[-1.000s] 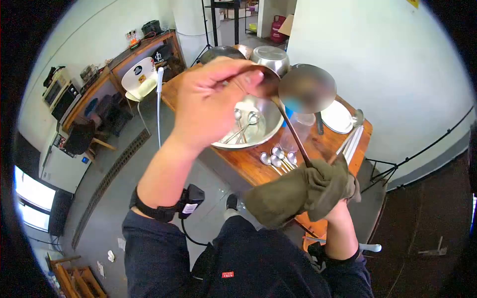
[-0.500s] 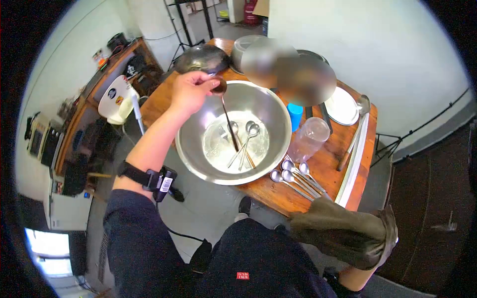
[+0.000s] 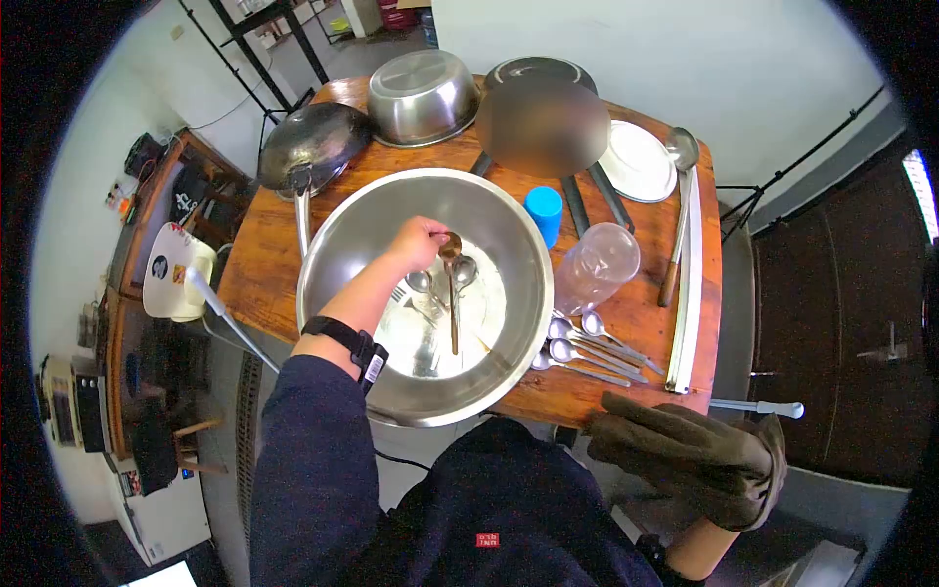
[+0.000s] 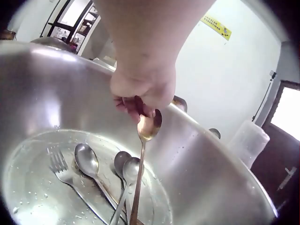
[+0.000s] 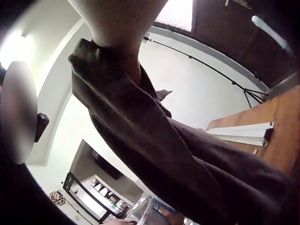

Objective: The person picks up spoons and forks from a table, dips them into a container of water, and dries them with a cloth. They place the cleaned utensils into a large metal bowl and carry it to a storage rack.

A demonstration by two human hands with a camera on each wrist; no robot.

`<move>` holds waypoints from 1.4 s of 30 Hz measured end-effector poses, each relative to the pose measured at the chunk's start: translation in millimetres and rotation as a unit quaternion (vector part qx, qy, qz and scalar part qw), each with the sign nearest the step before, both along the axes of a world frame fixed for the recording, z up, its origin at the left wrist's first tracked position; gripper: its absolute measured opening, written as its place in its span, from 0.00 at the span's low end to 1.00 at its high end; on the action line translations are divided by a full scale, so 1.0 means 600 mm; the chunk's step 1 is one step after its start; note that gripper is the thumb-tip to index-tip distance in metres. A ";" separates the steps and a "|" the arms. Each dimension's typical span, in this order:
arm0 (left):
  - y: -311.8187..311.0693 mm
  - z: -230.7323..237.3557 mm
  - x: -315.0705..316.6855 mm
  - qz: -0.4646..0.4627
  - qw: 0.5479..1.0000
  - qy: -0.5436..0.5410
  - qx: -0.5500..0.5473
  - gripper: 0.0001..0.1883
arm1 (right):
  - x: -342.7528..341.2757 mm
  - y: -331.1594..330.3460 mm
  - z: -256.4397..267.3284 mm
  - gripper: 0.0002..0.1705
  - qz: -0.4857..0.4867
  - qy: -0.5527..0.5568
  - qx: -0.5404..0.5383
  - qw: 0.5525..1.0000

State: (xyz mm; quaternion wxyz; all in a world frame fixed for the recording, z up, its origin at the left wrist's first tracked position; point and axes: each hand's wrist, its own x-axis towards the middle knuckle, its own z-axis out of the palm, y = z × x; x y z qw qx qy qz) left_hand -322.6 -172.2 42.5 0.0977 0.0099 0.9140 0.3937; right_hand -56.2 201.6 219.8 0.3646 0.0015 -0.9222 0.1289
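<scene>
Copper-toned spoon pinched over the wet steel bowl

From my seat I see the left hand (image 3: 415, 247) pinching the copper-toned spoon (image 4: 141, 161) near its head, fingers drawn narrow, the handle hanging below them. Whether its end touches the steel bowl (image 3: 342, 245), I can't tell. Under those fingertips, on the bowl's wet floor, lie a fork (image 4: 63, 174) and three other spoons (image 4: 86, 159). Off to the fingers' right, outside the rim, a cluster of spoons (image 3: 562, 350) rests on the wooden table (image 3: 653, 235). Brown cloth (image 3: 685, 455) wraps everything past the right wrist (image 3: 704, 548), so I can't tell how the right hand's fingers lie. I'd call the work partway: cutlery sits in both places, though which group is finished, I can't say.
</scene>
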 end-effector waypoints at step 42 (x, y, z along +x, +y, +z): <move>0.367 -0.022 0.327 0.152 0.988 -0.004 -0.019 0.15 | 0.054 0.394 -0.153 0.18 -0.015 -0.184 -0.029 0.982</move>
